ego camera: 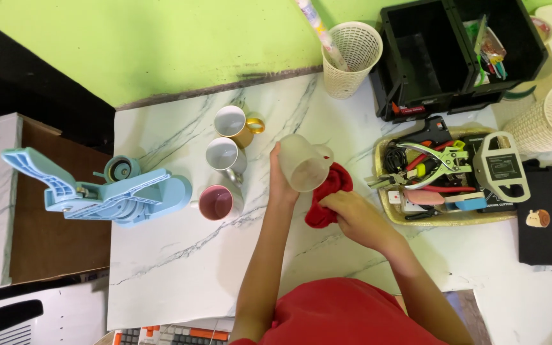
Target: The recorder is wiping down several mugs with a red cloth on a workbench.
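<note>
Surface: marble-look table (pixel 180 255) under green wall.
L hand (pixel 280 179): we grip frosted mug (pixel 303 163) above table, tilted.
R hand (pixel 352 214): we clutch red cloth (pixel 327 195) touching mug.
Nearby: three mugs (pixel 225 156) to the left, tool tray (pixel 388 204) to the right.

Left hand (pixel 281 179): fingers closed in a grip, forearm extended forward. Right hand (pixel 351 214): fingers curled, clenched, wrist angled inward.

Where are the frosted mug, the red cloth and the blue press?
frosted mug (pixel 304 167), head view, on its side wall.
red cloth (pixel 331 189), head view, on the bunched middle.
blue press (pixel 122 199), head view, on its body.
</note>
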